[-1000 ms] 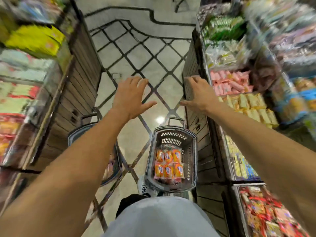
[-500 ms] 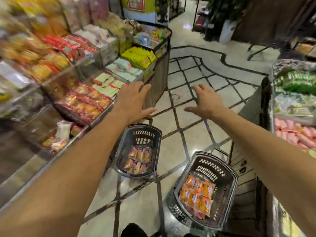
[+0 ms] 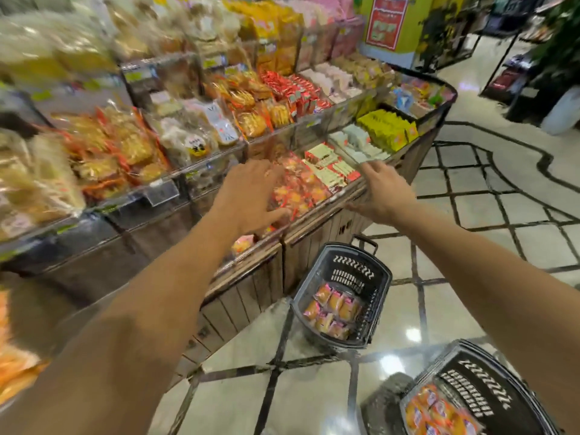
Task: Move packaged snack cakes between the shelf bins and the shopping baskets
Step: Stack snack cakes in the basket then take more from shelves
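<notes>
From the head camera, I have both arms stretched toward the lower tier of the wooden shelf unit [image 3: 251, 296]. My left hand [image 3: 251, 196] hangs over the front bin of orange-and-red wrapped snack cakes [image 3: 298, 189], fingers spread wide and holding nothing; whether the fingertips touch the packets I cannot tell through the blur. My right hand [image 3: 384, 191] is over the bin's front edge, just beside the red-and-cream boxed packets [image 3: 329, 167], fingers loosely extended, also empty.

As I judge it, the step is a pick from that bin. To do it well I would lower the left hand flat onto one packet near the front edge, pinch its wrapper at the seam rather than squeeze the cake, and lift it clear of the lip before swinging toward a basket.

Counts: two hands, two dark plastic shopping baskets on the floor. The nearer-shelf basket [image 3: 376, 277] holds about eight pink-and-yellow cake packets [image 3: 334, 309]. The basket at the lower right corner [image 3: 489, 390] is cut off; four or five orange packets [image 3: 436, 409] show.
</notes>
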